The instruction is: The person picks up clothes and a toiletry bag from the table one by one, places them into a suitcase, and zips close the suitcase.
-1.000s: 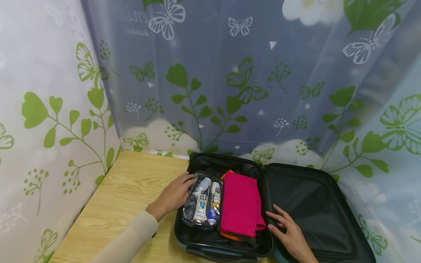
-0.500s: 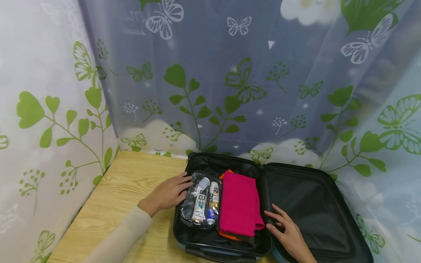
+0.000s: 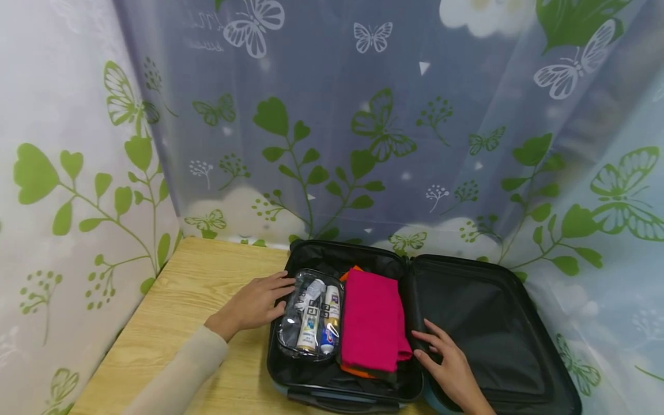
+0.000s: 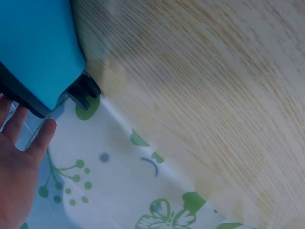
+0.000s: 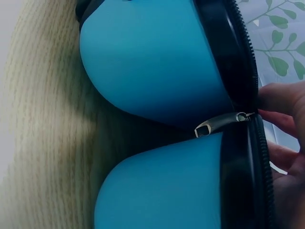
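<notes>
An open suitcase (image 3: 344, 395) with a blue shell (image 4: 35, 43) lies on the table. Its left half holds a clear toiletry pouch (image 3: 290, 340) with tubes inside, beside a folded pink cloth (image 3: 369, 323). My left hand (image 3: 254, 305) rests at the suitcase's left rim, fingers extended with their tips close to the pouch's upper left edge. In the left wrist view, its fingers reach up to the dark rim. Over on the right, my right hand (image 3: 451, 366) has loosely bent fingers touching the zipped edge between the two halves. A zipper pull (image 5: 217, 125) hangs near its fingertips (image 5: 267, 98).
The suitcase's right half, a lined lid (image 3: 482, 328), lies folded out to the right. Orange fabric (image 3: 358, 372) shows under the pink cloth. Wooden table (image 3: 207, 276) extends to the left, and a printed curtain (image 3: 332, 144) hangs behind and at both sides.
My left hand has drawn slightly left, off the pouch's edge toward the suitcase rim. The right hand keeps its place, and the whole view has shifted a little.
</notes>
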### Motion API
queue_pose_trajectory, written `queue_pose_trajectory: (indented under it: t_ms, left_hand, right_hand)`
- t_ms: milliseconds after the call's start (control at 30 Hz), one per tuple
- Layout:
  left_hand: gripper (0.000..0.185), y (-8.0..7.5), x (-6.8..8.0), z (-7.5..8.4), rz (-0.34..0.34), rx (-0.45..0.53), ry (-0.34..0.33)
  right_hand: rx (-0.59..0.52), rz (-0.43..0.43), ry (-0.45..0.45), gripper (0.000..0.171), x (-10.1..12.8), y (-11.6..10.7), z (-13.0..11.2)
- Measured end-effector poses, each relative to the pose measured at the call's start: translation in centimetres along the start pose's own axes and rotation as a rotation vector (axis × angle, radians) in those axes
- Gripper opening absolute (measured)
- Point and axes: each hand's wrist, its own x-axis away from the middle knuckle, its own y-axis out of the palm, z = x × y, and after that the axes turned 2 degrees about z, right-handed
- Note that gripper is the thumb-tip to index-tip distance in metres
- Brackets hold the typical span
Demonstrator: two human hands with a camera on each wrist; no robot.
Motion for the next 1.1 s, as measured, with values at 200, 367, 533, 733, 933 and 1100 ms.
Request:
queue_pose_trajectory:
  t_ms: [200,367,533,733,933,1100]
  left_hand:
    - [0.043,-0.3,0.5,-0.5,0.051,0.006,0.029]
    - [0.043,-0.6,1.2,-0.9,0.06,0.024,0.01]
    - [0.044,-0.7,1.7,-1.2,0.054,0.034,-0.01]
    - [0.045,-0.6,2.1,-1.8,0.051,0.045,-0.023]
    - [0.045,-0.7,2.9,-2.6,0.066,0.06,-0.05]
    - [0.044,-1.1,3.4,-2.9,0.074,0.058,-0.067]
  right_hand:
    - [-0.01,0.008,-0.04,0.037,-0.1,0.3,-0.4]
    - [-0.035,-0.028,-0.039,0.038,-0.2,0.8,-0.8]
    - [-0.052,-0.043,-0.029,0.039,-0.3,1.0,-1.0]
    - [-0.075,-0.045,-0.046,0.039,-0.3,1.2,-1.5]
    - [-0.09,-0.062,-0.057,0.038,-0.5,1.4,-2.1]
    - [-0.106,-0.079,-0.042,0.039,-0.7,1.6,-2.5]
